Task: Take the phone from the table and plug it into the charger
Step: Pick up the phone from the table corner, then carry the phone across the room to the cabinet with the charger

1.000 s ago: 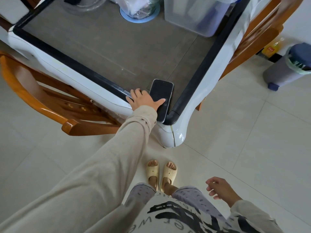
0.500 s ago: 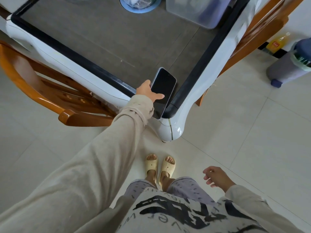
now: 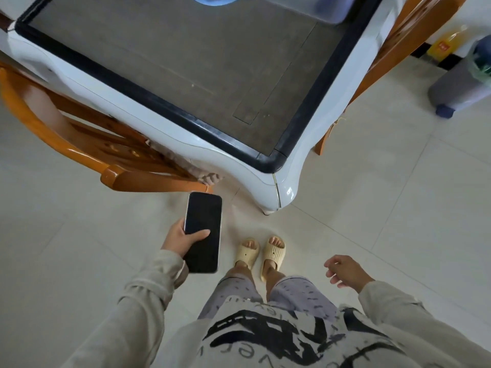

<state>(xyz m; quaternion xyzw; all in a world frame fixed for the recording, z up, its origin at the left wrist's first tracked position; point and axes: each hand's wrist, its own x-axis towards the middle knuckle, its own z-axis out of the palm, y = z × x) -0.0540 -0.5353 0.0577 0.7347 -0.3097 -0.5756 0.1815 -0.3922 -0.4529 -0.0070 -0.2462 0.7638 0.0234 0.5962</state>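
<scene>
Black glass catches our eye first: the phone [image 3: 202, 232], screen dark and facing up, sits in the lower middle of the frame, clear of the table [image 3: 148, 116] and above the pale tiled floor [image 3: 398, 208]. Our left hand [image 3: 182, 239] is clamped on it, thumb laid across the screen near its lower half and the other digits hidden behind the body (we cannot see how they wrap). The phone's long axis runs nearly up and down the picture, its top end just below the seat edge of the wooden chair [image 3: 79, 144] at the left.

Our right hand [image 3: 345, 270] hangs at the lower right, holding nothing, with its fingers loosely curled and slightly apart. Both sleeves are beige.

The table fills the upper half of the frame, a grey-brown top inside a black rim with a white skirt; its near corner points down towards our feet in cream slippers [image 3: 261, 254]. A second chair [image 3: 398, 49] stands at the table's right side, and a grey bin [image 3: 462, 83] sits at the upper right, with a yellow bottle [image 3: 446, 46] just beyond it.
</scene>
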